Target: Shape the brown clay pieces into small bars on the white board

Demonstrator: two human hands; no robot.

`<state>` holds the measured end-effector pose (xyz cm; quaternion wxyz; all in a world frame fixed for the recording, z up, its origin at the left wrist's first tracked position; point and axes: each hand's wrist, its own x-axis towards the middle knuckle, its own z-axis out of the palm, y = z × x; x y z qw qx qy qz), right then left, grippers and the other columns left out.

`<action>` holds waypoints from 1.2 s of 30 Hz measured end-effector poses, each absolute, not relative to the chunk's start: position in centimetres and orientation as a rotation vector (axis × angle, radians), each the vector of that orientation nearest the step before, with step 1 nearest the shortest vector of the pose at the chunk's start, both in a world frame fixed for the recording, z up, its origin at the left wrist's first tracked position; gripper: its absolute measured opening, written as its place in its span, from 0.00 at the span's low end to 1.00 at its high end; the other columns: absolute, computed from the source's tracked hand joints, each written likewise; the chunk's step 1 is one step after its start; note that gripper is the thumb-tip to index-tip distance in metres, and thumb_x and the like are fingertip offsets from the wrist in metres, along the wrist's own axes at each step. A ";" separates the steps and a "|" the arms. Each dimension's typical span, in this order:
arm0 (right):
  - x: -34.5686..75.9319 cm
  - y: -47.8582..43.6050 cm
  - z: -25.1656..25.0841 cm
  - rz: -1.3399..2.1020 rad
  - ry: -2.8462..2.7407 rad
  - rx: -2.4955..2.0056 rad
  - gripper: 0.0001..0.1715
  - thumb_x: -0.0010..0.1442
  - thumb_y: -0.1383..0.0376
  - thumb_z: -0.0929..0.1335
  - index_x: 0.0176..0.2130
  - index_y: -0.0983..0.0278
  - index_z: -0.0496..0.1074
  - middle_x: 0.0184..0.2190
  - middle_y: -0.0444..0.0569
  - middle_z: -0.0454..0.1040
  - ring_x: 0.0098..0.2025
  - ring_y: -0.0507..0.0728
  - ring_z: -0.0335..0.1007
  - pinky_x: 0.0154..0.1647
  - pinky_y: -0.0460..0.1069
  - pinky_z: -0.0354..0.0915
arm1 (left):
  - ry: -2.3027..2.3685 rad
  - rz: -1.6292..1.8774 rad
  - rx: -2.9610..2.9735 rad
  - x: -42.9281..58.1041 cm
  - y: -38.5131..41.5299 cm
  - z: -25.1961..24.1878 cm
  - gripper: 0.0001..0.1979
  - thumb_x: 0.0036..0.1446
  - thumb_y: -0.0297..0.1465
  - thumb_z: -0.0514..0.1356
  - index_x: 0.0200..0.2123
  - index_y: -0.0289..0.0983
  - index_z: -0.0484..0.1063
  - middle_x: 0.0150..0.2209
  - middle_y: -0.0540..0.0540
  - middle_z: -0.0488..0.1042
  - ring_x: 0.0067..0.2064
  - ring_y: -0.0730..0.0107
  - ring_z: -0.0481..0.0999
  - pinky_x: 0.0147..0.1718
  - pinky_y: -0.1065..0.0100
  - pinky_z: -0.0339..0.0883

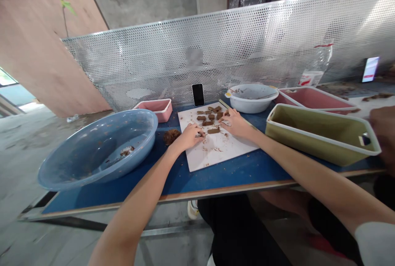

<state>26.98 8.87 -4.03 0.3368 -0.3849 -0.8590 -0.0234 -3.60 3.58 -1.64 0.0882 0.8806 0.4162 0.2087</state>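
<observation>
Several small brown blocks (213,130) of a clay-like material lie in loose rows on a white board (197,160). My left hand (189,136) rests at the board's left side, its fingers curled round a small brown piece that is mostly hidden. My right hand (236,124) is at the right of the rows, fingers bent down against a brown block at their end; the fingers partly cover it. Between the hands lies one longer block, apart from both. A rough brown lump (171,136) sits left of the board, near my left wrist. Brown crumbs dot the board.
A large blue basin (98,146) stands at the left, with a pink tray (157,109) behind it. Behind the board are a phone (198,94) and a white basin (253,98). A green bin (321,134) stands right; another person's arm shows at the right edge.
</observation>
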 end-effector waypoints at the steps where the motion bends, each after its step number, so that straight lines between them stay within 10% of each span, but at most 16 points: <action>1: 26.9 8.8 -4.0 -0.059 -2.240 -1.002 0.15 0.73 0.58 0.68 0.48 0.59 0.84 0.54 0.61 0.75 0.65 0.71 0.70 0.75 0.73 0.59 | 1.249 0.649 2.608 -3.6 3.6 -1.6 0.06 0.66 0.35 0.71 0.40 0.39 0.84 0.45 0.39 0.80 0.53 0.47 0.78 0.60 0.49 0.71; 9: 26.7 7.8 -3.0 -0.027 -2.229 -0.968 0.20 0.76 0.54 0.66 0.51 0.60 0.84 0.53 0.61 0.75 0.64 0.70 0.72 0.75 0.73 0.61 | 1.258 0.983 2.166 -2.9 3.1 -1.3 0.10 0.68 0.39 0.67 0.45 0.39 0.77 0.42 0.43 0.85 0.44 0.56 0.84 0.49 0.58 0.74; 16: 24.6 5.3 -1.9 0.017 -2.288 -0.710 0.23 0.75 0.48 0.71 0.62 0.54 0.80 0.52 0.56 0.76 0.59 0.68 0.74 0.66 0.66 0.71 | 1.087 1.130 1.775 -1.4 2.1 -0.9 0.43 0.61 0.50 0.73 0.68 0.39 0.59 0.34 0.48 0.83 0.38 0.58 0.85 0.43 0.60 0.74; 23: 23.5 4.9 -2.8 -0.011 -2.314 -0.648 0.14 0.76 0.52 0.71 0.51 0.55 0.83 0.52 0.56 0.78 0.56 0.67 0.74 0.61 0.64 0.70 | 0.967 1.067 1.838 -0.6 1.2 -0.7 0.44 0.62 0.52 0.73 0.70 0.40 0.57 0.35 0.49 0.83 0.38 0.60 0.84 0.40 0.63 0.71; 31: 23.2 4.1 -2.0 -0.007 -2.325 -0.645 0.14 0.78 0.55 0.67 0.48 0.57 0.82 0.49 0.55 0.78 0.52 0.65 0.74 0.58 0.62 0.69 | 1.054 0.993 2.035 -0.7 0.8 -0.3 0.32 0.67 0.52 0.67 0.63 0.39 0.65 0.37 0.47 0.83 0.38 0.61 0.82 0.42 0.62 0.70; 36: 23.2 3.6 -1.7 -0.029 -2.327 -0.649 0.17 0.80 0.53 0.65 0.48 0.58 0.80 0.47 0.55 0.76 0.51 0.65 0.74 0.59 0.62 0.68 | 1.070 0.954 2.149 -0.6 0.9 0.2 0.29 0.68 0.59 0.62 0.36 0.37 0.75 0.32 0.47 0.77 0.36 0.65 0.75 0.37 0.66 0.65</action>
